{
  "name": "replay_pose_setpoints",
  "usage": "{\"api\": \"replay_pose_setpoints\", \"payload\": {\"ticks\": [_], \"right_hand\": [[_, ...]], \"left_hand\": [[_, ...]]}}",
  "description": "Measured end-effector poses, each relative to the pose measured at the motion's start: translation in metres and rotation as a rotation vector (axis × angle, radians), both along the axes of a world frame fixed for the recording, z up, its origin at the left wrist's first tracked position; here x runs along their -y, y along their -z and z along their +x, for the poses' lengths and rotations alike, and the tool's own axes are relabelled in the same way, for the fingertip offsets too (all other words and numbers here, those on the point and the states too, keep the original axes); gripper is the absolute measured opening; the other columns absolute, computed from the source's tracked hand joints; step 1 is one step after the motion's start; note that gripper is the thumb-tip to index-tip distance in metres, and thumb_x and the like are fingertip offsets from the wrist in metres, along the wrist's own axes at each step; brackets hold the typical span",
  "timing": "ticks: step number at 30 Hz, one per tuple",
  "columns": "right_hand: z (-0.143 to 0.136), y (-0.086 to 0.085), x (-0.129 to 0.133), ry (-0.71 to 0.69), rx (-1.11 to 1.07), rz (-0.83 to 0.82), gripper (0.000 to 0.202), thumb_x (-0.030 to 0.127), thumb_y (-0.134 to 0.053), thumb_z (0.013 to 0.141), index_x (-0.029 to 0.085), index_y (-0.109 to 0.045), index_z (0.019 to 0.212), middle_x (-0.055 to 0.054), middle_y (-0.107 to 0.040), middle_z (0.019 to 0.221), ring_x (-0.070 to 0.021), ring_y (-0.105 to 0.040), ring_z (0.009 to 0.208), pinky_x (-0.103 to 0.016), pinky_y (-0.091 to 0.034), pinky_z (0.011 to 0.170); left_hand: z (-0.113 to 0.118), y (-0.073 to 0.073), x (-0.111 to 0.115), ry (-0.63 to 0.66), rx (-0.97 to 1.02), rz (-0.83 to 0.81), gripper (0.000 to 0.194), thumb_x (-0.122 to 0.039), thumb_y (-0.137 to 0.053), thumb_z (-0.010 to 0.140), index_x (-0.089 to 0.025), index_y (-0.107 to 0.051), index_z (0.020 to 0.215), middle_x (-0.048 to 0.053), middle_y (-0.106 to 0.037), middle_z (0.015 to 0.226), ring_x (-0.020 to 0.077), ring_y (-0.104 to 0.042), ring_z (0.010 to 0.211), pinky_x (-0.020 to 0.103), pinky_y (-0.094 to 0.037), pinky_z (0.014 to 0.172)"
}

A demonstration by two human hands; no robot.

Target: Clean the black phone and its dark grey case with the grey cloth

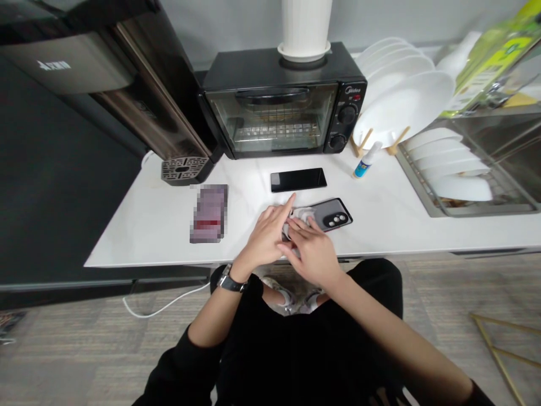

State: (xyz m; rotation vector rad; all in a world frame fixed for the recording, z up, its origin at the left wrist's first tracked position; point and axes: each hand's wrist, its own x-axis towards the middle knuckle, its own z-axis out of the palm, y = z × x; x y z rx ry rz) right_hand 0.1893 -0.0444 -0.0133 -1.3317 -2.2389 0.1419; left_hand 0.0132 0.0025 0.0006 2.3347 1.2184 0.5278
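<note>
Fingers of the left hand (267,232) and right hand (313,248) lay over the phone case (325,208), whether clamped I couldn't tell; behind, the oven (274,110) read "Midea".

Phone case (324,212): gry back, blk rim, blk camera patch w/ pale rings. Other phone (298,180): blk screen. Cloth-like piece (303,212): wht to lt gry. Pixelated item (208,213): mauve w/ dk red band. Counter (139,237): wht. Bottle (366,162): wht w/ blue label, bit of yel. Toaster oven (276,104): blk w/ wht lettering, red badge. Plates (406,101): wht; pegs (397,141) lt tan. Watch (234,283): blk strap, silver-ish case. Sleeve (181,366): blk. Floor (426,321): gry-beige, streaky.
</note>
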Motion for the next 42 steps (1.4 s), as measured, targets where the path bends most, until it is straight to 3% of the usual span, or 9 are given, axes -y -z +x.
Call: {"api": "replay_pose_setpoints", "payload": {"ticks": [4,9,13,18,21,26,30,35,42], "right_hand": [[0.029,-0.004,0.009,-0.075,0.010,-0.040,0.046,0.047,-0.050,0.108,0.018,-0.067,0.139,-0.008,-0.071,0.144,-0.0245,-0.064,0.139,-0.054,-0.039,0.129],[0.088,0.000,0.002,0.179,0.119,0.078,0.046,0.047,-0.051,0.108,0.018,-0.065,0.142,-0.010,-0.069,0.145,-0.0291,-0.067,0.135,-0.062,-0.028,0.132],[0.052,0.002,-0.006,0.195,0.082,0.057,0.059,0.056,-0.051,0.106,0.008,-0.069,0.134,-0.019,-0.067,0.146,-0.0345,-0.064,0.139,-0.060,-0.039,0.126],[0.000,-0.006,0.003,-0.056,-0.013,-0.057,0.049,0.045,-0.043,0.110,0.011,-0.070,0.133,-0.015,-0.069,0.144,-0.0275,-0.063,0.141,-0.052,-0.043,0.125],[0.030,-0.008,0.011,-0.087,-0.008,-0.090,0.043,0.041,-0.044,0.111,0.020,-0.067,0.140,-0.008,-0.070,0.144,-0.0236,-0.064,0.140,-0.055,-0.038,0.128],[0.091,-0.004,0.007,0.172,0.099,0.036,0.043,0.042,-0.048,0.110,0.022,-0.066,0.143,-0.008,-0.069,0.145,-0.0280,-0.067,0.135,-0.065,-0.022,0.133],[0.056,-0.001,0.001,0.210,0.053,0.049,0.054,0.051,-0.051,0.107,0.012,-0.065,0.141,-0.016,-0.067,0.147,-0.0326,-0.062,0.141,-0.061,-0.031,0.130],[0.001,-0.006,0.007,-0.060,-0.006,-0.046,0.051,0.047,-0.047,0.108,0.011,-0.067,0.138,-0.017,-0.068,0.146,-0.0283,-0.062,0.142,-0.055,-0.037,0.129],[0.082,-0.001,0.010,0.138,0.093,0.047,0.044,0.042,-0.050,0.109,0.022,-0.062,0.147,-0.010,-0.067,0.148,-0.0290,-0.065,0.139,-0.069,-0.019,0.132]], "left_hand": [[0.001,-0.002,0.000,-0.019,0.011,-0.017,0.118,-0.042,-0.078,0.088,-0.028,0.002,0.173,0.010,-0.059,0.149,0.0326,-0.051,0.126,0.048,-0.041,0.112],[0.004,-0.005,0.001,-0.026,0.015,-0.020,0.117,-0.050,-0.081,0.087,-0.031,-0.003,0.173,0.009,-0.060,0.151,0.0343,-0.052,0.127,0.050,-0.040,0.111],[0.003,-0.004,0.000,-0.012,0.026,-0.002,0.109,-0.051,-0.077,0.090,-0.030,-0.009,0.173,0.010,-0.061,0.148,0.0336,-0.052,0.125,0.049,-0.040,0.111],[0.000,-0.005,-0.001,0.007,-0.010,0.013,0.095,-0.036,-0.066,0.092,-0.024,-0.017,0.172,0.011,-0.061,0.128,0.0310,-0.052,0.112,0.045,-0.045,0.103],[0.001,-0.007,0.000,-0.006,-0.015,-0.001,0.100,-0.044,-0.071,0.091,-0.023,-0.017,0.172,0.011,-0.061,0.130,0.0323,-0.052,0.115,0.046,-0.045,0.105],[0.005,-0.009,0.001,-0.004,-0.030,0.017,0.106,-0.059,-0.074,0.090,-0.030,-0.014,0.172,0.011,-0.061,0.139,0.0337,-0.052,0.119,0.048,-0.042,0.108],[0.004,-0.007,0.001,0.013,-0.026,0.033,0.102,-0.056,-0.072,0.092,-0.029,-0.015,0.172,0.011,-0.060,0.142,0.0332,-0.052,0.120,0.047,-0.041,0.109],[0.000,-0.005,-0.001,0.037,-0.019,0.014,0.096,-0.036,-0.067,0.091,-0.026,-0.017,0.172,0.009,-0.061,0.129,0.0302,-0.052,0.113,0.045,-0.045,0.105],[0.003,-0.008,0.002,0.007,-0.010,0.011,0.109,-0.056,-0.078,0.088,-0.031,-0.013,0.172,0.011,-0.060,0.137,0.0331,-0.052,0.119,0.049,-0.042,0.108]]}}
